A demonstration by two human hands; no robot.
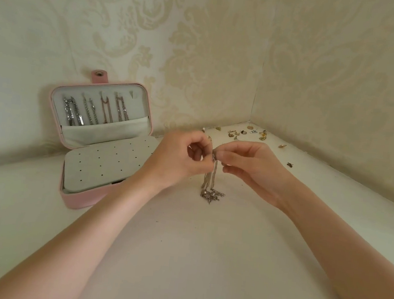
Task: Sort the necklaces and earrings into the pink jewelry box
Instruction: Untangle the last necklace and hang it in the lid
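Observation:
The pink jewelry box [80, 199] stands open at the left, its lid leaning on the wall. Several necklaces [95, 112] hang inside the lid. A grey earring panel [107, 160] with rows of small holes covers the base. In the middle, my left hand [177, 158] and my right hand [251, 167] both pinch the top of a silver necklace [211, 178]. Its chain hangs down between them and its sparkly pendant [211, 196] touches the white surface. Several small earrings [245, 133] lie scattered in the far corner.
Patterned cream wallpaper walls meet in a corner [252, 111] behind the earrings. Two more earrings lie to the right, one gold [282, 146] and one dark [289, 164]. The white surface [189, 260] extends toward me between my forearms.

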